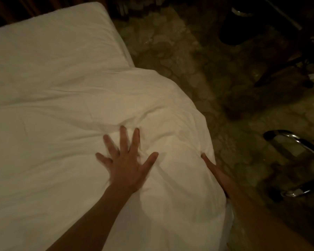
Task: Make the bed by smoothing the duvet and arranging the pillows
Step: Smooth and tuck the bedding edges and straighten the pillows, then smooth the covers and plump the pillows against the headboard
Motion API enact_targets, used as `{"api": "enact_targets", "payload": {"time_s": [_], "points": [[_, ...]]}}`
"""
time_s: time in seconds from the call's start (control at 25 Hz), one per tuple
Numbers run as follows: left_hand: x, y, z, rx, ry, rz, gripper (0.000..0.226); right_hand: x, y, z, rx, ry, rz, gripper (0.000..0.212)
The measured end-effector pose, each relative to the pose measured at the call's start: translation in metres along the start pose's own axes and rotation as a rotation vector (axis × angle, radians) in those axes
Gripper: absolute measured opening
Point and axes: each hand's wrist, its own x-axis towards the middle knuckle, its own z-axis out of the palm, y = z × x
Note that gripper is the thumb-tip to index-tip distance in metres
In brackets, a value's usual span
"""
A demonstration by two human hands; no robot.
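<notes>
A white duvet (80,109) covers the bed and bulges over its right edge, creased around the middle. My left hand (125,163) lies flat on top of it with fingers spread wide, pressing into the wrinkled part. My right hand (216,173) rests against the duvet's right side where it hangs over the bed edge; its fingers are partly hidden behind the fabric. The bare white mattress sheet (62,33) shows at the far end. No pillow is in view.
A dim patterned carpet (198,69) runs along the right of the bed. A chrome-framed chair or trolley (297,160) stands at the right. Dark furniture (252,24) and cables (312,77) sit at the top right.
</notes>
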Motion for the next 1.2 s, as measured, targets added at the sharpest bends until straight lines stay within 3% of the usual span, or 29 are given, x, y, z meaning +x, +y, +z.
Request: {"api": "enact_targets", "payload": {"time_s": [0.2, 0.32, 0.36, 0.48, 0.56, 0.68, 0.8, 0.88, 1.04, 1.2], "points": [[-0.008, -0.014, -0.018, -0.052, -0.018, 0.075, 0.096, 0.01, -0.029, 0.019, -0.302, 0.225, -0.174, 0.125], [-0.019, -0.067, -0.044, -0.112, 0.062, 0.043, 0.094, -0.019, -0.085, 0.095, -0.642, 0.394, -0.541, 0.103], [-0.025, -0.093, -0.055, -0.129, 0.09, -0.005, 0.091, -0.04, -0.099, 0.138, -0.743, 0.363, -0.703, 0.092], [-0.064, -0.194, -0.095, -0.176, 0.142, -0.196, 0.082, -0.114, -0.102, 0.292, -1.019, 0.017, -1.089, 0.085], [-0.116, -0.274, -0.133, -0.19, 0.177, -0.333, 0.085, -0.173, -0.08, 0.386, -1.185, -0.227, -1.123, 0.083], [-0.235, -0.419, -0.218, -0.221, 0.224, -0.628, 0.106, -0.292, -0.058, 0.525, -1.407, -0.487, -1.08, 0.089], [-0.371, -0.556, -0.307, -0.315, 0.305, -0.935, 0.132, -0.428, -0.047, 0.657, -1.582, -0.624, -1.181, 0.11], [-0.441, -0.621, -0.353, -0.372, 0.369, -1.031, 0.134, -0.501, -0.045, 0.728, -1.637, -0.664, -1.201, 0.114], [-0.563, -0.741, -0.415, -0.459, 0.503, -1.165, 0.103, -0.636, -0.022, 0.872, -1.734, -0.803, -1.32, 0.121], [-0.612, -0.844, -0.426, -0.551, 0.52, -1.291, 0.088, -0.69, -0.003, 0.985, -1.847, -0.927, -1.397, 0.126]]}}
